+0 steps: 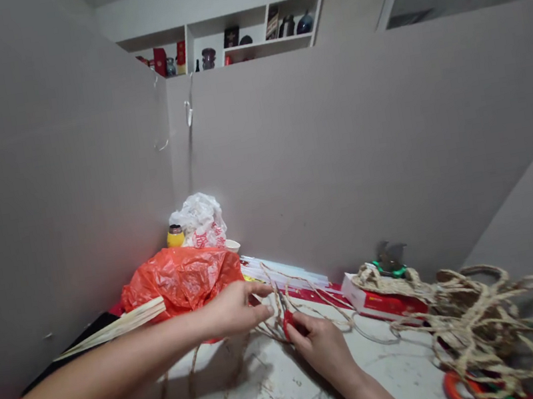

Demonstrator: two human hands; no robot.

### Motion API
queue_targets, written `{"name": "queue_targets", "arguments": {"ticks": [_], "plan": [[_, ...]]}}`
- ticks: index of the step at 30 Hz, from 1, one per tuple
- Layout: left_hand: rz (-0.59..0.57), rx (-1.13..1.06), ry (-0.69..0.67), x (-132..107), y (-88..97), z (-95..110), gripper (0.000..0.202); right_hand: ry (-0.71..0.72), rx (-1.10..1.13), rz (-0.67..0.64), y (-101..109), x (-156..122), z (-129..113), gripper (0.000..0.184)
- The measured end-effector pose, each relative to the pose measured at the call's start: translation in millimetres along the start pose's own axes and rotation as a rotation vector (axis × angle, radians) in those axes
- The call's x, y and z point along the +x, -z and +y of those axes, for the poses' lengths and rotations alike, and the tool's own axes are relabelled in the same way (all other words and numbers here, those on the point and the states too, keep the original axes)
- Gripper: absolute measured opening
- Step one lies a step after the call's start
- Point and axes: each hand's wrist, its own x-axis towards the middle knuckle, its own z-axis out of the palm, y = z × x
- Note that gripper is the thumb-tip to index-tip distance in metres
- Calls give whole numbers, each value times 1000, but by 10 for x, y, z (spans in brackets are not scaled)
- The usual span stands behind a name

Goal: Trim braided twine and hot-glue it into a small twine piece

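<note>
Right hand (321,347): gripping red-handled metal scissors (289,323), apparently angling them toward thin tan twine (275,290) | left hand (237,307): reaching alongside, grip unclear

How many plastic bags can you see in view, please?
2: the red bag is beside the left hand, and the white bag is behind the red one, next to the yellow jar. Others may be hidden behind these.

left fingers (260,289): at twisted cord (277,297) | right fingers (302,322): gripping red-handled scissors (288,325) | red bag (182,277): beyond left forearm (122,371)
</note>
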Motion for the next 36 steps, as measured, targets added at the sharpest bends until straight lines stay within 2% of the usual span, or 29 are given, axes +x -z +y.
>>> {"name": "queue_targets", "arguments": {"ticks": [3, 6, 10, 14, 18, 21, 24, 27, 33, 36], "plan": [[-25, 232, 19, -77, 412, 229, 22, -1, 19, -5, -11, -6, 25, 30], [2, 506, 100, -271, 819, 263, 9, 14, 33, -29, -22, -1, 34, 28], [53, 859, 272, -665, 1197, -3, 9, 45, 45, -61, -38, 10, 28, 27], [57, 1069, 366, -993, 1383, -352, 14, 63, 35, -77, -43, 11, 29, 28], [37, 1192, 312, -1088, 1382, -450, 15, 59, 21, -83, -49, 6, 45, 29], [-23, 1266, 221, -996, 1227, -405, 14, 60, 21, -95, -58, 3, 55, 29], [-100, 1326, 157, -786, 1023, -406, 16, 61, 16, -106, -60, 3, 54, 28], [-167, 1340, 97, -520, 912, -481, 18, 67, 8, -114, -44, 2, 36, 28], [-294, 1235, 28, -21, 975, -622, 40, 62, -4, -127, 2, 18, -16, 26], [-242, 1162, 6, 219, 1060, -612, 31, 58, -11, -137, 8, 16, -19, 26]]}}
